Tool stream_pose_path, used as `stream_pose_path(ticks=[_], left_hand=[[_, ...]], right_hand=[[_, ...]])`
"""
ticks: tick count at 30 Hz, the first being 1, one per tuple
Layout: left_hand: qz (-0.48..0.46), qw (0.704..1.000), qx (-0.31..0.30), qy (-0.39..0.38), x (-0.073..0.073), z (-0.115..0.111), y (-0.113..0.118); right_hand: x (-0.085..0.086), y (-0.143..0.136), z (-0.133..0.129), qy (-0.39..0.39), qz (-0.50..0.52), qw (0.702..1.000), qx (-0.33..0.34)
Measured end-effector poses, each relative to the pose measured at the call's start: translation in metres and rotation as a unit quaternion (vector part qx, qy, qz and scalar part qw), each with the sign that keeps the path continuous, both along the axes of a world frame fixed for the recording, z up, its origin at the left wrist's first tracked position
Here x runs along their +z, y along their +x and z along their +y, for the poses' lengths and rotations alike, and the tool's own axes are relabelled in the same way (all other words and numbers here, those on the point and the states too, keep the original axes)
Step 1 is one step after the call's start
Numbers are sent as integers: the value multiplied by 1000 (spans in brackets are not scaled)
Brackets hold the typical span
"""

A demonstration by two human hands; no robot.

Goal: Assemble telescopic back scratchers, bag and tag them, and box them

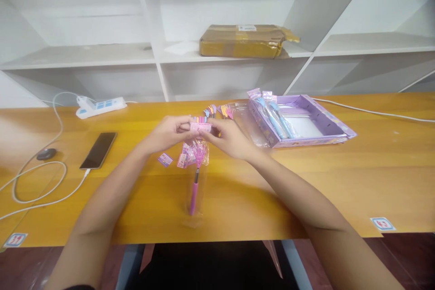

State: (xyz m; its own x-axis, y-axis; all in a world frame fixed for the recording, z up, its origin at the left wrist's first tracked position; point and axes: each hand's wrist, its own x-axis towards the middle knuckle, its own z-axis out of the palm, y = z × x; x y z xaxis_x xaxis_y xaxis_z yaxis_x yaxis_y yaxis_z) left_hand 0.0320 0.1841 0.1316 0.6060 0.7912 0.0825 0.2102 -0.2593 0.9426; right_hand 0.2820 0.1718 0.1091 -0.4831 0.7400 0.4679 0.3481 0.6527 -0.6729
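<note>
A small pink folded card is pinched at its two ends between my left hand and my right hand, both closed. It sits at the top of a clear plastic bag, in which a pink back scratcher with a metal rod lies pointing toward me. Several small printed cards are just beyond the bag, and one loose card rests left of them. Behind my hands are more back scratchers with colourful hand-shaped heads, partly hidden.
An open purple display box with bagged blue back scratchers stands at the right, clear plastic bags beside it. A phone on a cable, a black mouse-like object and a power strip are left. A taped carton occupies the shelf.
</note>
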Motion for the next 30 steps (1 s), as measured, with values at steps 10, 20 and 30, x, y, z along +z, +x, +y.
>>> stream_pose_path(ticks=[10, 20, 30], left_hand=[[25, 999, 30, 13, 1, 2, -3], [7, 995, 96, 30, 3, 9, -10], [-22, 980, 182, 79, 3, 18, -20]], right_hand=[[7, 11, 5, 8, -34, 999, 1], [5, -1, -5, -159, -155, 969, 107], [-25, -13, 14, -268, -95, 940, 189]])
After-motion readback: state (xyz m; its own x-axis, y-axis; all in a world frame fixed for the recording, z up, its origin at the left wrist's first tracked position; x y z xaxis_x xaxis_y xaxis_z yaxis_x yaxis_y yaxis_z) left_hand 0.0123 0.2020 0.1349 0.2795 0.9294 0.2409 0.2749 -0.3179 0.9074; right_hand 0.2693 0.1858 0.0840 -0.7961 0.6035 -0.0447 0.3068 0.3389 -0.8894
